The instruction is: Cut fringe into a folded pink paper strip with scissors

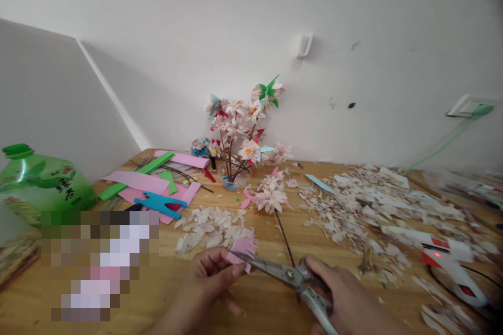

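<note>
Near the bottom centre, my left hand [218, 275] pinches a small piece of pink paper [243, 250] whose upper right edge is cut into a fringe. My right hand [334, 293] is closed on the handles of metal scissors [291, 274]. The scissor blades reach left to the pink paper, with their tips by my left fingers. Behind the scissors lies a handmade flower [271, 199] with pale petals and a brown stem. A pile of pale petals [216, 227] is just beyond my left hand.
Paper flowers [236, 120] stand in a clear holder at the back. Pink paper strips [137, 182], green strips and a blue piece [161, 203] lie left, near a green bottle [51, 183]. Scattered petals [353, 204] and a white glue gun [456, 267] with its cable occupy the right.
</note>
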`<state>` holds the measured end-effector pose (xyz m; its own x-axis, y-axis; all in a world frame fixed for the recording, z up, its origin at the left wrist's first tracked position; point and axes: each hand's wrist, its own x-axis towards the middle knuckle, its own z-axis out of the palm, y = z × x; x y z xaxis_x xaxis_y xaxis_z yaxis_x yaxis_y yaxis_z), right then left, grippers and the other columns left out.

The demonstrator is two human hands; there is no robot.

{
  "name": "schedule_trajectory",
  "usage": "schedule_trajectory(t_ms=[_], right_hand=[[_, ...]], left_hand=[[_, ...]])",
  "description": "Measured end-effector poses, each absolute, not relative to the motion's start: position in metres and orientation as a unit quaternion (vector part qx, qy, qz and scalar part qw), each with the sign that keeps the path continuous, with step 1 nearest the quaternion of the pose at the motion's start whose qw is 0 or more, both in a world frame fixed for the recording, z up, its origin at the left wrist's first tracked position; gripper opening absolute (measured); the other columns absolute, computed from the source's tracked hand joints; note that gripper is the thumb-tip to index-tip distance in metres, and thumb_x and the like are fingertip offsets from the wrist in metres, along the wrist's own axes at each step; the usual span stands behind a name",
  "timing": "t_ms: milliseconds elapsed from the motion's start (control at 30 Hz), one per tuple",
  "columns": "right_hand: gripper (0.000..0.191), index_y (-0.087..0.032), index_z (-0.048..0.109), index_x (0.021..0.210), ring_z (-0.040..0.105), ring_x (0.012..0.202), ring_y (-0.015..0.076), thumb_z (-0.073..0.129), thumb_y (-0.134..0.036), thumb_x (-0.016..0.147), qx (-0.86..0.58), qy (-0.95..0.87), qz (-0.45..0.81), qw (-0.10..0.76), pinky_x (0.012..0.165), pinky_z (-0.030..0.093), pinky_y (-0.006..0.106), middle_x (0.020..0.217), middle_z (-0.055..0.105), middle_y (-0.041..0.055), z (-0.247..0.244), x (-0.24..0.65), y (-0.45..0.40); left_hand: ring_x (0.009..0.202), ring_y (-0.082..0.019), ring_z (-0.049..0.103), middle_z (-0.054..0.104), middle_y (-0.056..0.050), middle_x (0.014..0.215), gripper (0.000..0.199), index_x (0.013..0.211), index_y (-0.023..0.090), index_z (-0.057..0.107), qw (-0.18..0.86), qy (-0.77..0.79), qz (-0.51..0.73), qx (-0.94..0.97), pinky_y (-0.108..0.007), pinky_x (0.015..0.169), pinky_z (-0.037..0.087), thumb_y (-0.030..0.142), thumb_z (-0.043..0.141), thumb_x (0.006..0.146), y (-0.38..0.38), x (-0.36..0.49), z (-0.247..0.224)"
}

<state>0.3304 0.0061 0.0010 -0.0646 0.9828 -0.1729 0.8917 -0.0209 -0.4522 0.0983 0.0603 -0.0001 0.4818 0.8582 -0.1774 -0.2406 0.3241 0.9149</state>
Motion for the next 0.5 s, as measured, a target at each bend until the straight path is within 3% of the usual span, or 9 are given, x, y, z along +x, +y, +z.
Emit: schedule_trajectory(t_ms=[133,267,333,500], right_hand=[[0.050,-0.023,0.051,0.078,0.054,0.063,0.0187,0.080,-0.036,0.039,-0.674,-0.695,0.229,0.099,0.053,0.034,0.023,0.073,0.064,-0.0018,0.003,0.329,0.007],[0.072,-0.019,0.052,0.100,0.055,0.087,0.0260,0.082,-0.034,0.036,-0.678,-0.685,0.248,0.095,0.071,0.039,0.026,0.099,0.063,0.0068,0.003,0.329,0.009],[0.078,-0.018,0.050,0.105,0.054,0.090,0.0264,0.082,-0.034,0.036,-0.676,-0.686,0.251,0.102,0.073,0.039,0.027,0.103,0.061,0.0076,0.002,0.330,0.008],[0.066,-0.021,0.053,0.094,0.056,0.085,0.0252,0.082,-0.031,0.036,-0.673,-0.693,0.240,0.093,0.068,0.039,0.027,0.095,0.063,0.0034,0.000,0.333,0.005]], left_hand=[[0.058,-0.012,0.054,0.063,-0.006,0.072,0.022,0.065,0.013,0.065,0.733,0.350,0.377,0.444,-0.017,0.037,0.048,0.033,0.071,0.060,0.063,0.099,-0.002],[0.052,-0.010,0.052,0.061,-0.004,0.067,0.023,0.066,0.013,0.066,0.721,0.360,0.389,0.447,-0.017,0.037,0.048,0.034,0.072,0.058,0.065,0.098,-0.006],[0.048,-0.008,0.051,0.060,-0.003,0.065,0.023,0.066,0.013,0.066,0.713,0.365,0.392,0.453,-0.017,0.037,0.047,0.034,0.072,0.058,0.065,0.098,-0.009],[0.041,-0.006,0.050,0.062,-0.002,0.065,0.022,0.064,0.014,0.067,0.704,0.376,0.393,0.457,-0.016,0.035,0.045,0.034,0.073,0.057,0.065,0.098,-0.013]])
